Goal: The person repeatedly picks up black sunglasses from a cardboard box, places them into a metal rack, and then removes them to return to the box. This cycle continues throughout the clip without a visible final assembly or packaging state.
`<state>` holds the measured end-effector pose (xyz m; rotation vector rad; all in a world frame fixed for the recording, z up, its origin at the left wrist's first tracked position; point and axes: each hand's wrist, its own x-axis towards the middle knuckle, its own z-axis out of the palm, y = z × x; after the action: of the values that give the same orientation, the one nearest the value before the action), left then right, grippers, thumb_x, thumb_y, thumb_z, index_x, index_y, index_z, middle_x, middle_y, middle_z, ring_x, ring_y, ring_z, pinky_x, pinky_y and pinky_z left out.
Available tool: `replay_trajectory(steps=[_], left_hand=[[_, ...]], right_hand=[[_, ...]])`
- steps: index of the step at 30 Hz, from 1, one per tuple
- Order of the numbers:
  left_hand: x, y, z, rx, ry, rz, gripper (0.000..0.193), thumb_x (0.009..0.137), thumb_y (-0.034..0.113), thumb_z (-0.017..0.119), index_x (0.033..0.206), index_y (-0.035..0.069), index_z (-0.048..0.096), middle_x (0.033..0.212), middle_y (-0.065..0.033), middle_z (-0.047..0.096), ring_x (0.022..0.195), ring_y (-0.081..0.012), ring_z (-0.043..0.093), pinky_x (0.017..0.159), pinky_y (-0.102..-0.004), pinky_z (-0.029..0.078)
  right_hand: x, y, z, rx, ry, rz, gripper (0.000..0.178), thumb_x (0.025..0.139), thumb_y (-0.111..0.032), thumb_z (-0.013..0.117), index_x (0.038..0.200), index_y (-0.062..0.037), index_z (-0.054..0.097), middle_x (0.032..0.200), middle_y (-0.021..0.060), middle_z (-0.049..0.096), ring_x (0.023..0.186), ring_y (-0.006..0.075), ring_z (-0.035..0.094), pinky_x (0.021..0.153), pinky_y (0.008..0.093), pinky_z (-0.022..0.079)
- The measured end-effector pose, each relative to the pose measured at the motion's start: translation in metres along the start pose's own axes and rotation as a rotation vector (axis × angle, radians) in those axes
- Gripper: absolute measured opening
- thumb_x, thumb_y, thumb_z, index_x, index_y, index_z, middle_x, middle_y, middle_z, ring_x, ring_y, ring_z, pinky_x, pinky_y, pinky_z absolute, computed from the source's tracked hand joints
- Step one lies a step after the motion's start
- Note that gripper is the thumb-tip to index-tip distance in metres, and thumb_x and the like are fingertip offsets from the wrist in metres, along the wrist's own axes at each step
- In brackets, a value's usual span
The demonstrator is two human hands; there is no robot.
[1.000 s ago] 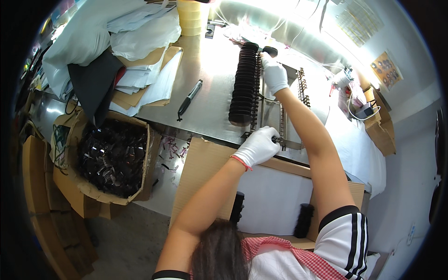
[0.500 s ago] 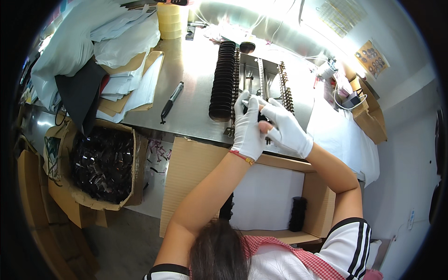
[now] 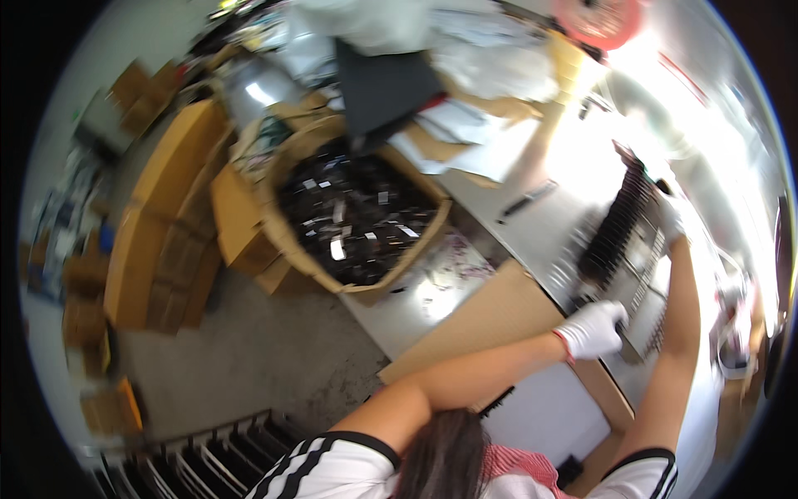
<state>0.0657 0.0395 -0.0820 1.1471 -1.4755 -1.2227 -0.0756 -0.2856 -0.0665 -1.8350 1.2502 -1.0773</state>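
Note:
My left hand [image 3: 592,329], in a white glove, has its fingers curled at the near end of a metal rack [image 3: 642,326]. A small dark bit shows by its fingertips, too blurred to name. My right hand [image 3: 672,214], also gloved, reaches to the rack's far end beside a dark round piece [image 3: 662,186]; motion blur and glare hide whether its fingers hold that piece. Along the rack's left side stands a long row of thin black discs [image 3: 613,229].
A black marker [image 3: 527,201] lies on the metal table. Left of it stands a carton [image 3: 272,223] of shiny dark pieces, with papers [image 3: 490,154] behind. An open cardboard box [image 3: 486,326] with white lining [image 3: 561,416] sits below my forearms. More cartons [image 3: 158,233] stand at the left.
The view has swung left, bringing the floor and cartons in. My hands, together over the rack before, are now apart: the right at its far end, the left at its near end.

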Motion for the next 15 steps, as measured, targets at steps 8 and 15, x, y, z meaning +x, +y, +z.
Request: replay_trajectory(steps=[8, 15], left_hand=[[-0.006, -0.014, 0.011, 0.003, 0.052, 0.061, 0.024, 0.072, 0.003, 0.059, 0.097, 0.002, 0.061, 0.096, -0.0190, 0.062, 0.093, -0.0371, 0.062, 0.084, -0.0410, 0.050], [-0.003, -0.016, 0.013, 0.045, 0.179, 0.169, 0.024, 0.070, 0.002, 0.057, 0.094, 0.002, 0.062, 0.094, -0.0194, 0.063, 0.092, -0.0374, 0.063, 0.083, -0.0407, 0.051]], right_hand=[[0.012, 0.084, 0.017, -0.371, 0.184, -0.462, 0.032, 0.100, -0.005, 0.051, 0.131, -0.0024, 0.060, 0.103, 0.0100, 0.072, 0.083, 0.0260, 0.068, 0.076, 0.0358, 0.054], [-0.009, 0.045, 0.010, -1.163, 0.199, -0.654, 0.046, 0.094, -0.008, 0.047, 0.139, -0.0101, 0.054, 0.095, 0.0265, 0.068, 0.082, 0.0377, 0.068, 0.076, 0.0446, 0.054]])
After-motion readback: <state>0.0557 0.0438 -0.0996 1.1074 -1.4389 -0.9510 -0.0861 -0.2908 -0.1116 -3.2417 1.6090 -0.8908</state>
